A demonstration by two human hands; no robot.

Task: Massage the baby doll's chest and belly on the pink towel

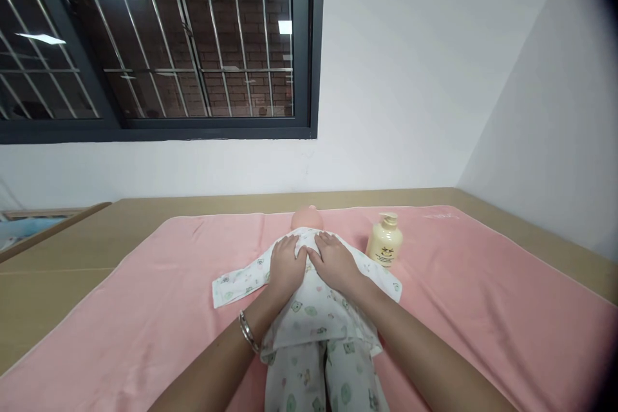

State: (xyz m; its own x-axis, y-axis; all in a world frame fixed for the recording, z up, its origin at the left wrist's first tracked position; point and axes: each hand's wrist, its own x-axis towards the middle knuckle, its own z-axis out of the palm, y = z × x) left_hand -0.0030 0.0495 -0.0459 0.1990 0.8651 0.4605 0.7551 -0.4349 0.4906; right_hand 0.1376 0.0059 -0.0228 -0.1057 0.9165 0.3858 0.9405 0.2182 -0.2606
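A baby doll [307, 217] lies on a pink sheet, its head pointing to the wall. It wears a white patterned top [309, 315] with the sleeves spread to both sides, and matching trousers [297, 376]. My left hand [287, 264] rests flat on the left of the doll's upper body, fingers stretched out. Mirroring it on the right side, my right hand [335, 261] lies flat too, and the thumbs nearly meet in the middle. Neither hand grips anything. A silver bangle [248, 331] circles my left wrist. The doll's face cannot be made out.
A cream pump bottle [385, 240] stands upright just beyond the doll's right-hand sleeve. The pink sheet [168, 290] covers most of a wooden table [91, 241]. Behind it rise a white wall [386, 77] and a barred window [193, 45].
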